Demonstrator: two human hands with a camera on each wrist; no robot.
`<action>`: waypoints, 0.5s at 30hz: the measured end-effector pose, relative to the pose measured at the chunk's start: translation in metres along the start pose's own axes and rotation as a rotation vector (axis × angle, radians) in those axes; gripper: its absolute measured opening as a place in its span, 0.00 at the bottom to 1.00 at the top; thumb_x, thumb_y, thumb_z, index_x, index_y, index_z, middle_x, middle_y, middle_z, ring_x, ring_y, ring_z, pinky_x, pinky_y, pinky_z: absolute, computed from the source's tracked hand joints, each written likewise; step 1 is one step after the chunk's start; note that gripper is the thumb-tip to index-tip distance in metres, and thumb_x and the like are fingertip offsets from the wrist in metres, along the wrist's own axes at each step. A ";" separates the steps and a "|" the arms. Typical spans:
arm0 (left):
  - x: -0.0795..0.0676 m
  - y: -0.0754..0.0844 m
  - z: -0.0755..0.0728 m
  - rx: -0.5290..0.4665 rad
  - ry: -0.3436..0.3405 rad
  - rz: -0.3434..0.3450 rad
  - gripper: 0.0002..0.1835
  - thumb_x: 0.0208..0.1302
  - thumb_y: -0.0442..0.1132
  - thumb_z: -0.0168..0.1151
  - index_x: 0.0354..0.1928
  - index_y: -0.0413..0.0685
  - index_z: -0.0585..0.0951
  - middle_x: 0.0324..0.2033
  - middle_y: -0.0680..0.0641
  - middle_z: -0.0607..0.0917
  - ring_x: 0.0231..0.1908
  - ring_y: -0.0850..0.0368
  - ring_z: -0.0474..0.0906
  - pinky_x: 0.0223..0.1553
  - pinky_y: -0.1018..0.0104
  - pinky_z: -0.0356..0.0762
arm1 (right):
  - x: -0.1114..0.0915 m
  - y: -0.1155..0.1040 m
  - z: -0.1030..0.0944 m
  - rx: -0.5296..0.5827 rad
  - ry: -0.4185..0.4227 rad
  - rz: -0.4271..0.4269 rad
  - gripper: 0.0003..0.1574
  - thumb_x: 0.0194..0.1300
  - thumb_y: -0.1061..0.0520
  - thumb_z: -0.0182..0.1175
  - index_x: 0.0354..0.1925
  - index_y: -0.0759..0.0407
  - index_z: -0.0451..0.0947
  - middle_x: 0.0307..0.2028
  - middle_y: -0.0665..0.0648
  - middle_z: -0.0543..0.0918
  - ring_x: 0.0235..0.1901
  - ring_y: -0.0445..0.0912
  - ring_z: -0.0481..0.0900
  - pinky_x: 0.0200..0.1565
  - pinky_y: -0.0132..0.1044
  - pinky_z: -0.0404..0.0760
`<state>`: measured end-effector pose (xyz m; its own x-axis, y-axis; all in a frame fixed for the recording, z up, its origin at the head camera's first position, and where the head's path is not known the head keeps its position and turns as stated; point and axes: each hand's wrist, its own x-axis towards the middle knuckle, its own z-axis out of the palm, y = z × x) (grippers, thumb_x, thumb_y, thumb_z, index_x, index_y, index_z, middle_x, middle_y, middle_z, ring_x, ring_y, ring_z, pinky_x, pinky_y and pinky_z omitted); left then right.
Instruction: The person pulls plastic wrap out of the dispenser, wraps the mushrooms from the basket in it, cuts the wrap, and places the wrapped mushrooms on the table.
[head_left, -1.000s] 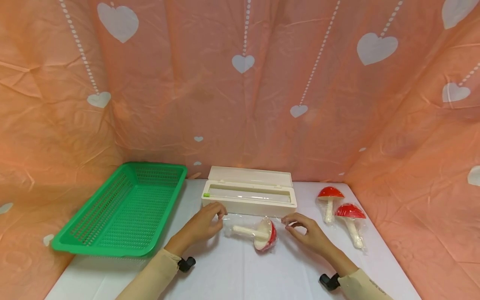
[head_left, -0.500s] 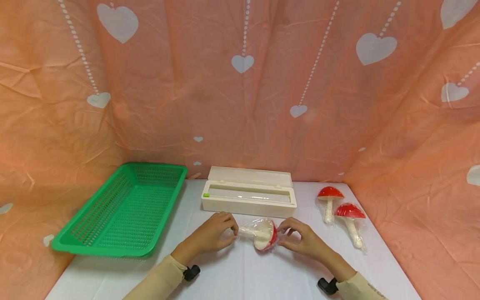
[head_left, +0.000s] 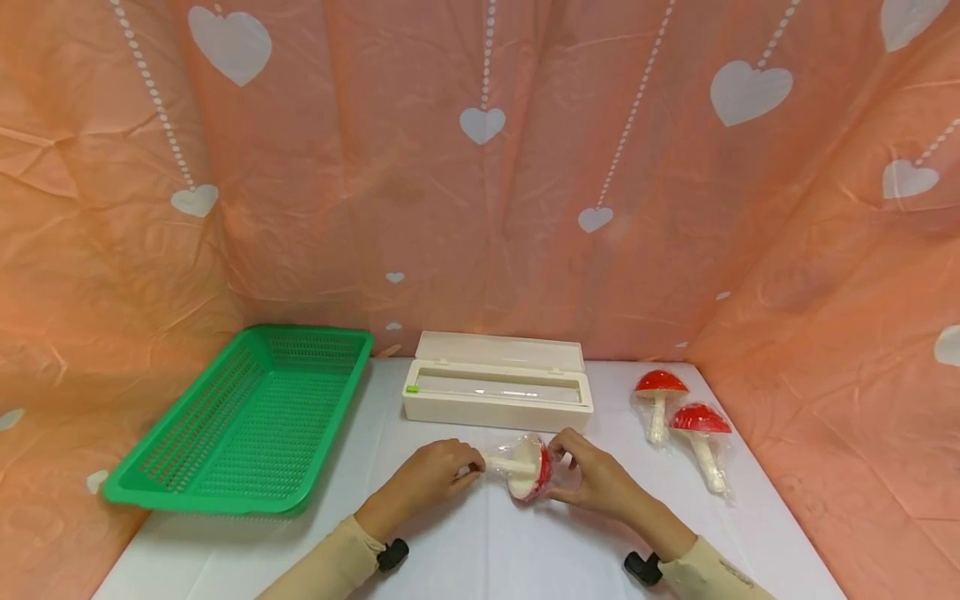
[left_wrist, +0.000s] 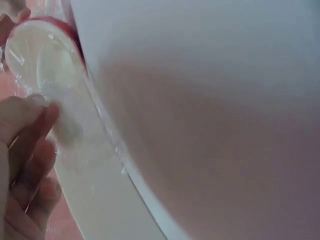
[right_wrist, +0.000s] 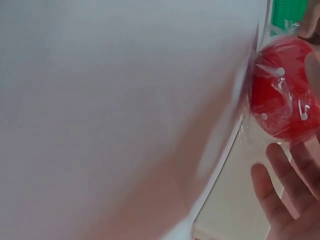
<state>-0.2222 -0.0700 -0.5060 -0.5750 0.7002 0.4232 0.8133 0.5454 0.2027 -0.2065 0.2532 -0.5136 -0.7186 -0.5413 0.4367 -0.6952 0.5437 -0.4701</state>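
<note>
A toy mushroom [head_left: 522, 482], with a red cap and cream stem, lies on its side in clear plastic film between the two hands. My left hand [head_left: 431, 479] pinches the film-covered stem end with thumb and forefinger. At the cap, my right hand [head_left: 596, 479] holds the red top between thumb and forefinger. In the left wrist view, the cap's pale underside [left_wrist: 32, 47] shows beyond the left fingertips. White dots mark the wrapped red cap [right_wrist: 277, 107] in the right wrist view, where the other right fingers [right_wrist: 285, 180] spread beside it.
Behind the hands stands a white cling film dispenser [head_left: 495, 413], lid raised, with a green slider at its left end. A green plastic basket [head_left: 191, 502] sits at the left. Two more film-wrapped mushrooms [head_left: 660, 383] lie at the right on the white tablecloth [head_left: 510, 558].
Both hands have come inward from the stretched film edges, the left to the stem end and the right onto the cap. The film is now gathered closer round the mushroom.
</note>
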 end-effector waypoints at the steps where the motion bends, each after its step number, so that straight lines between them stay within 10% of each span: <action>1: 0.001 0.000 0.002 0.013 0.006 0.002 0.05 0.66 0.36 0.76 0.39 0.53 0.87 0.36 0.57 0.87 0.37 0.62 0.81 0.43 0.65 0.81 | 0.000 -0.001 0.000 -0.024 -0.001 0.012 0.37 0.49 0.51 0.88 0.50 0.49 0.74 0.44 0.44 0.78 0.42 0.44 0.82 0.41 0.38 0.85; 9: 0.013 0.003 0.009 0.136 -0.040 -0.129 0.30 0.59 0.49 0.82 0.61 0.50 0.81 0.51 0.49 0.81 0.52 0.51 0.79 0.57 0.55 0.78 | 0.003 0.000 0.001 -0.100 -0.011 0.006 0.34 0.54 0.48 0.86 0.50 0.48 0.75 0.43 0.44 0.79 0.41 0.43 0.82 0.39 0.35 0.83; 15: 0.018 0.007 0.013 0.153 -0.081 -0.116 0.18 0.61 0.42 0.79 0.52 0.49 0.87 0.41 0.50 0.86 0.41 0.52 0.80 0.46 0.59 0.80 | 0.004 -0.001 0.000 -0.150 0.012 -0.051 0.32 0.55 0.52 0.85 0.52 0.50 0.77 0.45 0.45 0.82 0.41 0.46 0.84 0.41 0.38 0.85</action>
<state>-0.2282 -0.0476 -0.5088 -0.6745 0.6599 0.3311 0.7217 0.6838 0.1073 -0.2090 0.2508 -0.5114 -0.6818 -0.5635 0.4665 -0.7249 0.6059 -0.3276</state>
